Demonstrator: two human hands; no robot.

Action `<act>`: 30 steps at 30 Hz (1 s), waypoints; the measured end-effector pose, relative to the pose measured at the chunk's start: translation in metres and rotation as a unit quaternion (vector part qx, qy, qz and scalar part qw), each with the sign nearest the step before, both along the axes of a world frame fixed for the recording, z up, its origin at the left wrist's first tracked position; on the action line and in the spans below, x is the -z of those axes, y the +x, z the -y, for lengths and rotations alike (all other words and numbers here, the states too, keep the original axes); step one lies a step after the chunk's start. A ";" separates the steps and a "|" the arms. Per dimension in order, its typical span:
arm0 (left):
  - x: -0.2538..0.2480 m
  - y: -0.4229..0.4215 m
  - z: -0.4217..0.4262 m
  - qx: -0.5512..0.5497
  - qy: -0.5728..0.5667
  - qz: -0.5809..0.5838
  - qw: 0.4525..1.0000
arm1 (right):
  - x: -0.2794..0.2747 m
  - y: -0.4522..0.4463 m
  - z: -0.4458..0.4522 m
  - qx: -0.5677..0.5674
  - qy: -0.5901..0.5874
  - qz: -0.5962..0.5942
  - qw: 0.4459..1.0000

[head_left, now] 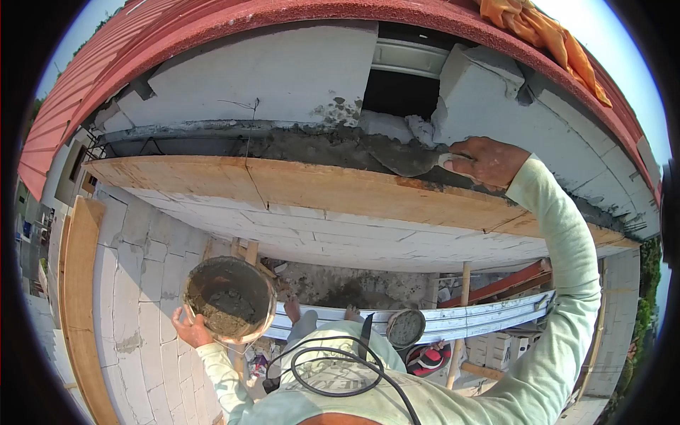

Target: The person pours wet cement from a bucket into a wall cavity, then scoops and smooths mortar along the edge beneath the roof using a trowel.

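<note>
My right hand [489, 161] is closed round the handle of a trowel [405, 157], its blade lying on the wet grey mortar [312, 147]. That mortar fills the channel behind a long wooden formwork board [297, 185]. Lower left, my left hand [191, 327] grips the side of a bucket [263, 283]. Inside the bucket is more grey mortar [230, 312]. Tie wires [248, 145] cross the board's top edge. The trowel's handle is mostly hidden by my fingers.
White block wall [248, 78] with a dark opening [400, 92] rises behind the channel, under a red roof edge [297, 15]. An orange cloth [549, 32] hangs there. Below, a second bucket [406, 328] stands by metal planks [489, 312] at my bare feet. A wooden post [464, 304] stands right.
</note>
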State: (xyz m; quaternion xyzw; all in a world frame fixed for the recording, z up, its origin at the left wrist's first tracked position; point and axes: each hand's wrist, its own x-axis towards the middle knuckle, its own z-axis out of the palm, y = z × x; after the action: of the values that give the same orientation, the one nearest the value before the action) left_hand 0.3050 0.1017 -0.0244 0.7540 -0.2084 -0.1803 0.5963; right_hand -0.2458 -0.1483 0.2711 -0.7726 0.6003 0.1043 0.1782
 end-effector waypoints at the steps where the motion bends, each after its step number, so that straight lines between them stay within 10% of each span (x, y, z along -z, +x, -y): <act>1: 0.001 0.002 0.002 0.006 0.006 -0.003 1.000 | 0.004 -0.004 0.001 -0.159 -0.081 -0.051 0.983; 12: 0.028 0.040 0.026 0.051 0.028 0.003 0.998 | -0.007 0.032 -0.030 0.017 -0.071 -0.079 0.994; 30: 0.008 -0.014 0.007 -0.004 -0.025 0.040 0.999 | -0.044 -0.209 -0.115 0.347 -0.024 -0.051 0.936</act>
State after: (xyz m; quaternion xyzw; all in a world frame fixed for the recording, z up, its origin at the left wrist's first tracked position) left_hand 0.2913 0.0947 -0.0322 0.7464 -0.2336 -0.1422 0.6067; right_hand -0.4551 -0.0335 0.3147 -0.5144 0.8415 0.0609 0.1533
